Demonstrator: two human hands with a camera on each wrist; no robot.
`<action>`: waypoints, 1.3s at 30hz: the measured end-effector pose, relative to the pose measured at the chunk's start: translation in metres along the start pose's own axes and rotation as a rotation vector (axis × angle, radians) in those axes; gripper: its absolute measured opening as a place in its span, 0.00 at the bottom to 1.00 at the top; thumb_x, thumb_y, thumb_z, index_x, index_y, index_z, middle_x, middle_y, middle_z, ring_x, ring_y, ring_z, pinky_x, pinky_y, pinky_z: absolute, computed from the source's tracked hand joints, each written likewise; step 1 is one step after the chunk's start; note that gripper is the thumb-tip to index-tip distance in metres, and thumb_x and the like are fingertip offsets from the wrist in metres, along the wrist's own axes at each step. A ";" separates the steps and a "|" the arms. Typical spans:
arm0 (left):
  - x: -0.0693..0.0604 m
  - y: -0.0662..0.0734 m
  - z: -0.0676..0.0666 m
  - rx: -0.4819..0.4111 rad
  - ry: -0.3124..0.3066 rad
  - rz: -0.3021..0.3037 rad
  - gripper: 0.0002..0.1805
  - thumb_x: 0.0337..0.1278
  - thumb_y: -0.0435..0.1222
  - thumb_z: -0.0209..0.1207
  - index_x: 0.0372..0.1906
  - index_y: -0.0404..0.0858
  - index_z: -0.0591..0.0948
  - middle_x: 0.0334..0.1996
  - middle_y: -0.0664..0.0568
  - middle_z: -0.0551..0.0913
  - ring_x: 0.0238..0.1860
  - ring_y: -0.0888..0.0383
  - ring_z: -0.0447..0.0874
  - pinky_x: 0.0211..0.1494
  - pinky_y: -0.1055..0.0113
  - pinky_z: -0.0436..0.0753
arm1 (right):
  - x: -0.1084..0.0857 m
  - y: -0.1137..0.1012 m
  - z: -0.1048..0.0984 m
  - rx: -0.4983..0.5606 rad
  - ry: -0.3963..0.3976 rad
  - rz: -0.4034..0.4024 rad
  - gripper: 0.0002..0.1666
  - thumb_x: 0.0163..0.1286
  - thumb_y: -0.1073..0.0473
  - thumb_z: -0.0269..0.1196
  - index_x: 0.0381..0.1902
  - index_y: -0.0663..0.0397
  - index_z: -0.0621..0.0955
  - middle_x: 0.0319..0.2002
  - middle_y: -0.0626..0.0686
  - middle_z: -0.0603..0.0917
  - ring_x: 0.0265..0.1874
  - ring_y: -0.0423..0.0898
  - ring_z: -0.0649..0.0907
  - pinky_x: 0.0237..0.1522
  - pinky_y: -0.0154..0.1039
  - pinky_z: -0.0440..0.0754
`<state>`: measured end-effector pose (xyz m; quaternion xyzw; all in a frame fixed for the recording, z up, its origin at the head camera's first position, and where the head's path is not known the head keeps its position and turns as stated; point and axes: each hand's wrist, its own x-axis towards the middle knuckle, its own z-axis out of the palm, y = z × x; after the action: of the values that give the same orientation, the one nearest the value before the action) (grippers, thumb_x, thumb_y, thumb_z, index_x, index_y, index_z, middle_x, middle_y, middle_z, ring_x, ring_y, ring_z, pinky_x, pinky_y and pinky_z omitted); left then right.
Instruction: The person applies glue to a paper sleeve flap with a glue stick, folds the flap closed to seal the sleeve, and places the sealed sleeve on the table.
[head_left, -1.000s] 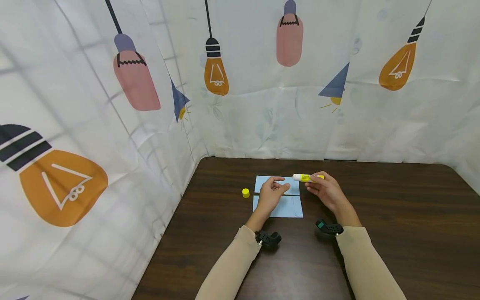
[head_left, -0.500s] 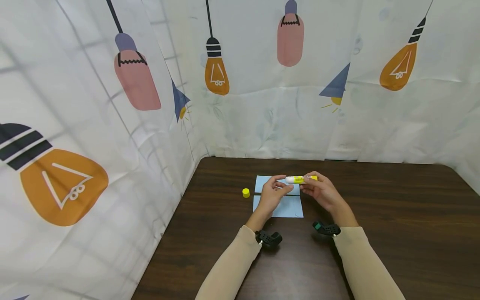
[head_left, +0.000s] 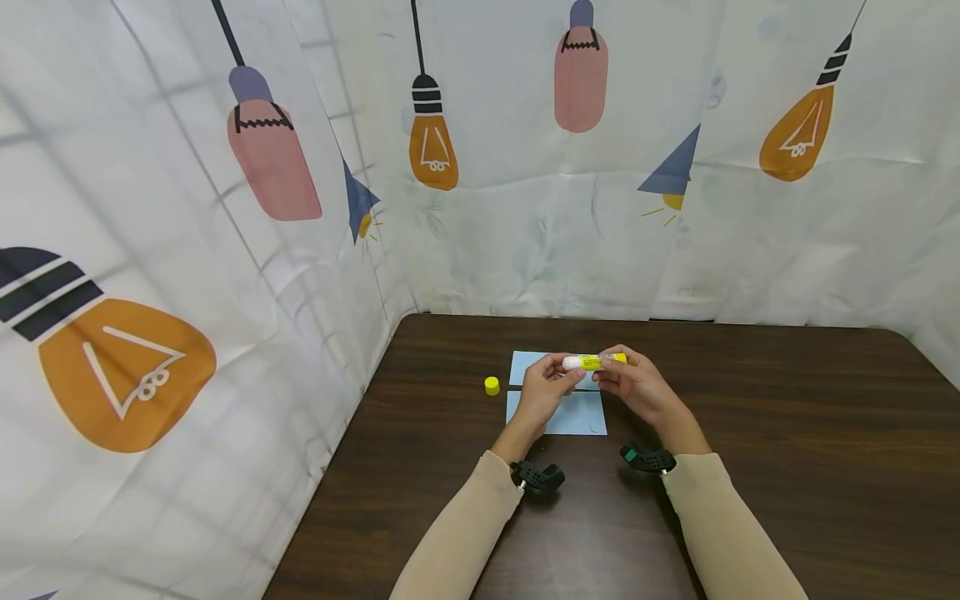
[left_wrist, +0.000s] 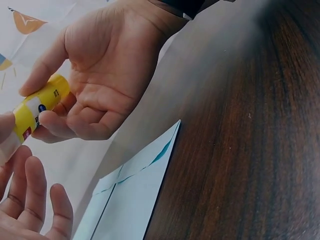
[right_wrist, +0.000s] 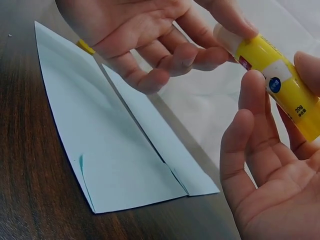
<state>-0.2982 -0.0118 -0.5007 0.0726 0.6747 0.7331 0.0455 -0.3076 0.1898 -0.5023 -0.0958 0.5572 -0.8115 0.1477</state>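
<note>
A yellow glue stick with a white end is held level between both hands, above light blue paper. My right hand grips its yellow end; in the left wrist view that hand has thumb and fingers around the barrel. At the white end, my left hand pinches with thumb and fingers, as the right wrist view shows for the left hand. Two light blue paper pieces lie below, a far one and a near one, with a thin dark gap between. The left forearm and hand cover part of them.
A small yellow cap stands on the dark wooden table, left of the paper. Behind and to the left hangs a white curtain printed with lamps. Each wrist wears a black band.
My right hand has moved left with the glue stick, bringing its white end to the left hand. The left fingers have closed on that end. Paper and cap have stayed in place.
</note>
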 end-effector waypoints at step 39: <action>0.003 0.004 -0.011 0.010 0.134 0.072 0.16 0.61 0.42 0.71 0.50 0.39 0.85 0.41 0.54 0.83 0.28 0.62 0.79 0.39 0.65 0.83 | 0.000 0.000 -0.004 -0.273 0.063 0.004 0.09 0.80 0.50 0.57 0.46 0.48 0.77 0.36 0.48 0.82 0.32 0.40 0.78 0.40 0.32 0.82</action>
<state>-0.3026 -0.0229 -0.4975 0.0480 0.6766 0.7343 -0.0264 -0.3084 0.1930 -0.5036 -0.0884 0.6671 -0.7303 0.1174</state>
